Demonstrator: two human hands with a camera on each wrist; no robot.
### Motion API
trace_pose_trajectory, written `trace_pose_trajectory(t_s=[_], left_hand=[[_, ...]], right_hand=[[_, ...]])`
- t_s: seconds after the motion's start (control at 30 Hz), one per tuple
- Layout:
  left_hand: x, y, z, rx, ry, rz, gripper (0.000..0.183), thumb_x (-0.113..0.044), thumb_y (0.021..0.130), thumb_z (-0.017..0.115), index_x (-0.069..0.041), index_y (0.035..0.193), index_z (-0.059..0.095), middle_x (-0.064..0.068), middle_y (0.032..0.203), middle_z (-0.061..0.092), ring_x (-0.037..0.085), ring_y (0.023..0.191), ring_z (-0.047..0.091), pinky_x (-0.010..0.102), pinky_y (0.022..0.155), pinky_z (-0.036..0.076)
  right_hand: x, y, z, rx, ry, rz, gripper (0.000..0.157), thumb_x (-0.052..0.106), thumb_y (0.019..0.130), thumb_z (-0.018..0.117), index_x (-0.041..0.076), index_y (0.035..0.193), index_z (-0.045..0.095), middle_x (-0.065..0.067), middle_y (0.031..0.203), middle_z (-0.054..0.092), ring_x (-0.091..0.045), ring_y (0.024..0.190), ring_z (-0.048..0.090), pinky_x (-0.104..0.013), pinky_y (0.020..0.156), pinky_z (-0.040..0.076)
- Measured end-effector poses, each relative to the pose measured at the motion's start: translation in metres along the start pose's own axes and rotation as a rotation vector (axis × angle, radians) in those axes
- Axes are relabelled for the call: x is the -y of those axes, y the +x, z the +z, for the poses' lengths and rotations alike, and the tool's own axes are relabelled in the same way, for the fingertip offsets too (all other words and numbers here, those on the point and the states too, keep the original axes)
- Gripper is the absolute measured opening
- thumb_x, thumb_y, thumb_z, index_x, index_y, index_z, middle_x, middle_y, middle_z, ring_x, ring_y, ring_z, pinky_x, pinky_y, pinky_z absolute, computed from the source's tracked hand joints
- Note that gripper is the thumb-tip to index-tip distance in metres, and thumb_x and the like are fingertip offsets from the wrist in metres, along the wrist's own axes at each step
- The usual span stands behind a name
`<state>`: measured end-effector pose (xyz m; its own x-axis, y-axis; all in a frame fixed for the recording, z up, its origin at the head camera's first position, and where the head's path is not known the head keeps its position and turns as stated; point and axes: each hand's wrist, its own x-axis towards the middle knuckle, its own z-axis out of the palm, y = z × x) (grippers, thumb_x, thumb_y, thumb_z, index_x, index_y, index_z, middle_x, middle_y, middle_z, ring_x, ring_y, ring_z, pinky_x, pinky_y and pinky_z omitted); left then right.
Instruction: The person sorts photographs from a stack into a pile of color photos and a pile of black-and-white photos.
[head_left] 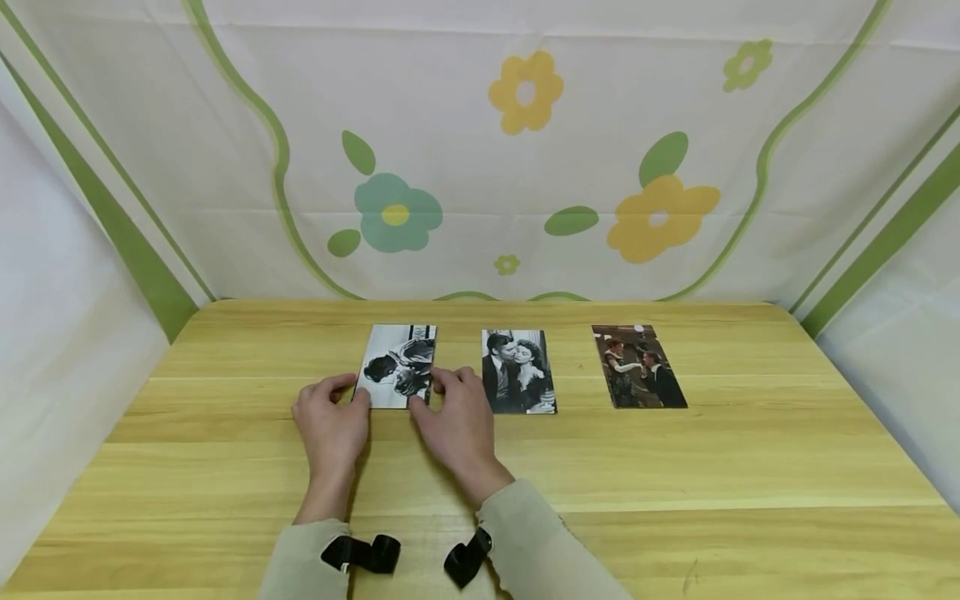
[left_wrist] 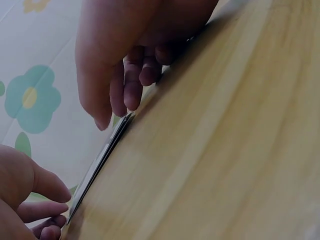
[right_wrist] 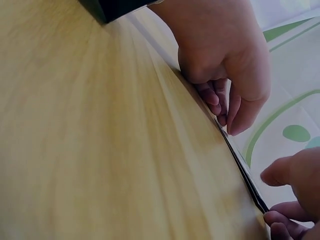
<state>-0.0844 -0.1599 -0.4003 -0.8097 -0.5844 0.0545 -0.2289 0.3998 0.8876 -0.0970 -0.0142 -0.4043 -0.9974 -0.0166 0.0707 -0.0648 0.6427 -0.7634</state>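
A thin stack of photo cards (head_left: pixel 395 371), a black-and-white picture uppermost and turned sideways, lies on the table between both hands. At its left side, my left hand (head_left: pixel 333 425) holds the edge, with the thumb by the near left corner. My right hand (head_left: pixel 457 421) grips the opposite side, its thumb by the near right corner and index finger along the right edge. Seen edge-on in the left wrist view, the stack (left_wrist: pixel 102 157) shows several layers, low against the wood. The right wrist view shows fingertips of both hands at the two ends of the stack (right_wrist: pixel 240 162).
Right of the hands lies a black-and-white photo card of a couple (head_left: pixel 517 372). Farther right is a colour photo card (head_left: pixel 640 367), slightly slanted. The wooden table (head_left: pixel 750 467) ends at a white curtain (head_left: pixel 465 167) printed with flowers. Black straps (head_left: pixel 363 553) hang at the sleeves.
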Motion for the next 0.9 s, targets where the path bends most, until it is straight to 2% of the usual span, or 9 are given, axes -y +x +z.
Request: trace_pose_trajectory(t_s=[0.3,0.4,0.53,0.67,0.77,0.9], left_hand=[[0.002,0.002,0.001,-0.072,-0.063,-0.005,0.026,-0.006,0.094,0.07,0.006,0.115,0.078,0.023,0.112,0.066,0.029,0.103,0.057,0.031,0.087,0.04],[0.002,0.002,0.0,-0.091,-0.07,-0.003,0.024,-0.005,0.094,0.07,0.006,0.114,0.079,0.023,0.11,0.067,0.027,0.1,0.058,0.026,0.084,0.04],[-0.002,-0.001,0.002,-0.087,-0.082,-0.013,0.025,-0.006,0.094,0.069,0.005,0.115,0.079,0.022,0.111,0.067,0.024,0.098,0.057,0.025,0.083,0.04],[-0.012,-0.008,0.007,-0.061,-0.105,0.015,0.027,-0.007,0.094,0.07,0.005,0.116,0.078,0.024,0.115,0.068,0.029,0.102,0.058,0.031,0.087,0.041],[-0.021,-0.015,0.013,-0.035,-0.135,0.044,0.026,-0.006,0.093,0.071,0.005,0.116,0.078,0.025,0.116,0.069,0.033,0.104,0.06,0.031,0.088,0.041],[-0.034,-0.026,0.021,0.006,-0.148,0.066,0.023,-0.006,0.093,0.072,0.002,0.113,0.08,0.023,0.111,0.069,0.029,0.098,0.061,0.022,0.082,0.043]], right_hand=[[0.0,0.0,-0.002,-0.024,0.045,0.006,0.046,0.038,0.096,0.08,0.013,0.134,0.075,0.001,0.109,0.069,-0.014,0.094,0.061,-0.034,0.085,0.053],[-0.002,0.0,-0.002,-0.007,0.096,0.006,0.045,0.037,0.096,0.08,0.013,0.133,0.075,0.0,0.109,0.068,-0.013,0.091,0.059,-0.032,0.083,0.052],[-0.008,-0.002,-0.011,0.03,0.208,-0.015,0.043,0.026,0.095,0.082,0.009,0.134,0.074,-0.005,0.111,0.066,-0.014,0.092,0.059,-0.028,0.083,0.053],[-0.014,-0.006,-0.026,0.063,0.282,-0.042,0.043,0.018,0.095,0.08,0.006,0.135,0.072,-0.007,0.114,0.066,-0.016,0.097,0.061,-0.024,0.086,0.054],[-0.02,-0.007,-0.039,0.063,0.293,-0.069,0.043,0.018,0.096,0.079,0.006,0.136,0.071,-0.009,0.115,0.068,-0.016,0.098,0.061,-0.022,0.084,0.054],[-0.03,-0.005,-0.062,0.016,0.28,-0.1,0.042,0.016,0.096,0.08,0.006,0.136,0.071,-0.011,0.115,0.069,-0.016,0.095,0.062,-0.021,0.08,0.055]])
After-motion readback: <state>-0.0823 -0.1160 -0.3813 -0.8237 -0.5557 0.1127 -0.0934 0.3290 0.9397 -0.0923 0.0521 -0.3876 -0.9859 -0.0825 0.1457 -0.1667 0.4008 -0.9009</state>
